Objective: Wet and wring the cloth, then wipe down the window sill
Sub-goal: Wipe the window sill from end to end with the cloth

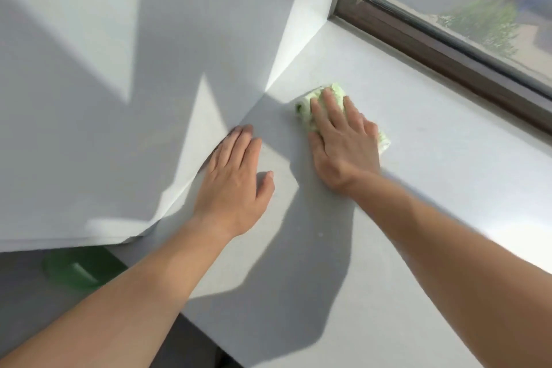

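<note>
My right hand (340,140) presses flat, fingers spread, on the bunched green cloth (307,104) mid-frame on the window sill (448,158); my left hand (236,176) rests open and empty beside it; the wad could slip out or miss the corner at the wall (119,98).

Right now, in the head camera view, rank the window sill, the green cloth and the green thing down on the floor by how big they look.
1. window sill
2. green thing on the floor, blurred and partly hidden
3. green cloth, mostly covered by the right hand, so its rank is unsure.
</note>
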Demonstrator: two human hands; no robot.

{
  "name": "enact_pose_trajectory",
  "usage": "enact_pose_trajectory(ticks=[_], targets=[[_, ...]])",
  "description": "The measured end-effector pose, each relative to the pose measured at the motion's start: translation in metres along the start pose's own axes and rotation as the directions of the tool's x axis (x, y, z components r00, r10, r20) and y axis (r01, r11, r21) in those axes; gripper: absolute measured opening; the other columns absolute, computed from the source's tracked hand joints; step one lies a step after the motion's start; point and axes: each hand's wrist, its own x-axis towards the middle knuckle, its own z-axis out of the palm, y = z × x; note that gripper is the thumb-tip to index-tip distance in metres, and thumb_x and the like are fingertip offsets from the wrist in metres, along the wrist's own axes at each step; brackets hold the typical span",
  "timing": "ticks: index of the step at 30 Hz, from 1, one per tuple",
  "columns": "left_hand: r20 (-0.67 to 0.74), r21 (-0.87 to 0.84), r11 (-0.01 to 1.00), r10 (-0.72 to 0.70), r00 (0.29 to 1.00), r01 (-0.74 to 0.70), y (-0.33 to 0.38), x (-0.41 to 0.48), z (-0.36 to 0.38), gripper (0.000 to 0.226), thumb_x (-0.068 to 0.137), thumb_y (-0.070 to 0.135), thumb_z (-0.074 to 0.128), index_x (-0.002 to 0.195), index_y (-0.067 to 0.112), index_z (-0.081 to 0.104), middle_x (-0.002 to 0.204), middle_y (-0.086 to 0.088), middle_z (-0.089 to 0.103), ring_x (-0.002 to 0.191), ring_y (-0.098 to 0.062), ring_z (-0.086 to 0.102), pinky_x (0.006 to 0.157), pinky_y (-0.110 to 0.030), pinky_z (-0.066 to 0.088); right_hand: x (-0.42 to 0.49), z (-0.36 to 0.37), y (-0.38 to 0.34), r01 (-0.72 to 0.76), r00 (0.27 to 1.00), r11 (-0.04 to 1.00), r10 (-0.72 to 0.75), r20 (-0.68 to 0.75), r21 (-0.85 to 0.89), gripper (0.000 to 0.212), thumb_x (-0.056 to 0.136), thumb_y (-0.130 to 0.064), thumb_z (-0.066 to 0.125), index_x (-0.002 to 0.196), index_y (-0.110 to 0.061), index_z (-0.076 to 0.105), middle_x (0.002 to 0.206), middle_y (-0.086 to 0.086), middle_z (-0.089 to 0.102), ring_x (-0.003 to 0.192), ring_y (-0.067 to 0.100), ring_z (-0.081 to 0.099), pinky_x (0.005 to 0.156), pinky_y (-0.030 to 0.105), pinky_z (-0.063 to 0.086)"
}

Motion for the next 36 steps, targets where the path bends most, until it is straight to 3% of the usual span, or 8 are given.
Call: enact_pose_trajectory(ticks=[4,9,16,22,26,29,34,36], targets=[[0.008,0.008,1.0,0.012,1.0,-0.012,0.002,-0.018,-0.003,0.053,0.095,0.037,0.035,0.139,0.008,0.04,0.158,-0.016,0.029,0.148,-0.029,0.017,0.122,-0.039,0.008,-0.041,-0.004,0.016,0.277,0.958,0.96,-0.273,0.09,-0.03,0.053,0.104,-0.047,0.025,0.156,-0.044,0.014,0.166,-0.018,0.002,0.153,0.02,0.005,0.114,0.039,0.012],[0.045,0.014,0.997,-0.08,0.996,0.08,0.015,-0.067,0.0,0.049,0.094,0.038,0.033,0.139,0.017,0.035,0.162,-0.016,0.018,0.151,-0.028,0.006,0.122,-0.047,0.004,-0.022,-0.005,0.03,-0.238,0.971,0.971,0.238,0.003,0.015,0.054,0.103,-0.046,0.023,0.155,-0.041,0.012,0.166,-0.016,0.0,0.153,0.021,0.002,0.116,0.047,0.013],[0.021,0.01,0.996,-0.084,0.996,0.084,0.012,-0.082,0.006,0.055,0.097,0.033,0.032,0.147,0.012,0.033,0.163,-0.012,0.019,0.152,-0.024,0.006,0.122,-0.05,0.009,-0.098,0.01,0.002,0.379,0.921,0.924,-0.371,0.119,-0.057,0.055,0.101,-0.047,0.028,0.155,-0.037,0.025,0.165,-0.012,0.016,0.151,0.025,0.018,0.11,0.044,0.024],[-0.013,0.011,0.996,-0.084,0.996,0.084,0.01,-0.075,0.012,0.055,0.095,0.034,0.035,0.144,0.009,0.034,0.162,-0.011,0.02,0.152,-0.024,0.006,0.123,-0.047,0.006,-0.019,0.012,-0.006,0.123,0.992,0.991,-0.122,0.023,-0.049,0.055,0.102,-0.046,0.024,0.156,-0.039,0.015,0.167,-0.012,0.005,0.152,0.025,0.007,0.115,0.048,0.016],[-0.111,-0.094,0.963,-0.261,0.959,0.251,0.019,-0.091,0.015,0.052,0.096,0.031,0.041,0.143,0.011,0.034,0.161,-0.011,0.023,0.152,-0.023,0.008,0.123,-0.036,0.003,-0.079,0.019,0.001,0.554,0.832,0.828,-0.549,0.078,-0.088,0.055,0.103,-0.043,0.028,0.156,-0.031,0.027,0.166,-0.008,0.016,0.151,0.028,0.019,0.108,0.045,0.026],[-0.173,-0.126,0.902,-0.431,0.886,0.414,0.034,-0.111,0.019,0.052,0.092,0.033,0.039,0.139,0.01,0.038,0.16,-0.014,0.025,0.151,-0.027,0.012,0.122,-0.039,0.006,-0.078,0.015,0.015,0.644,0.761,0.761,-0.631,0.149,-0.07,0.053,0.102,-0.044,0.029,0.154,-0.032,0.032,0.164,-0.008,0.022,0.149,0.027,0.025,0.107,0.045,0.029],[-0.211,-0.152,0.825,-0.565,0.797,0.544,0.046,-0.127,0.025,0.051,0.087,0.03,0.04,0.137,0.019,0.043,0.161,-0.017,0.022,0.151,-0.03,0.008,0.121,-0.042,0.001,0.009,0.022,-0.046,0.361,0.928,0.933,-0.357,0.11,-0.016,0.056,0.102,-0.045,0.031,0.155,-0.039,0.018,0.167,-0.009,0.007,0.152,0.025,0.009,0.115,0.049,0.014],[-0.236,-0.156,0.815,-0.579,0.781,0.558,0.049,-0.134,0.029,0.053,0.089,0.029,0.041,0.141,0.019,0.043,0.161,-0.019,0.02,0.151,-0.031,0.007,0.122,-0.045,0.001,-0.003,0.028,-0.054,0.397,0.915,0.917,-0.394,0.084,-0.025,0.056,0.101,-0.044,0.029,0.156,-0.036,0.02,0.167,-0.006,0.01,0.152,0.028,0.011,0.114,0.051,0.018]])
